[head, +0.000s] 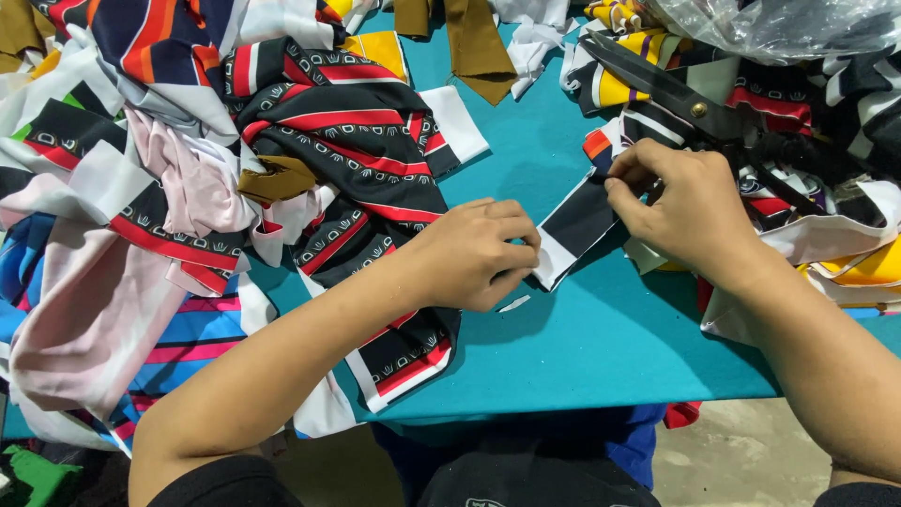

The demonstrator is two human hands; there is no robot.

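A narrow black-and-white fabric strip (579,222) lies stretched across the teal table (582,347) between my two hands. My left hand (474,253) pinches its near, lower end against the table. My right hand (680,207) pinches its upper end, where a bit of orange shows. A small white scrap (513,303) lies just below my left hand. Large black scissors (685,99) rest on the fabric heap directly behind my right hand.
A big heap of black, red, white, pink and striped fabric pieces (188,169) covers the left side. More printed pieces (826,216) pile at the right under a clear plastic bag (779,23). Brown strips (469,42) lie at the back. The table's front edge (582,404) is near.
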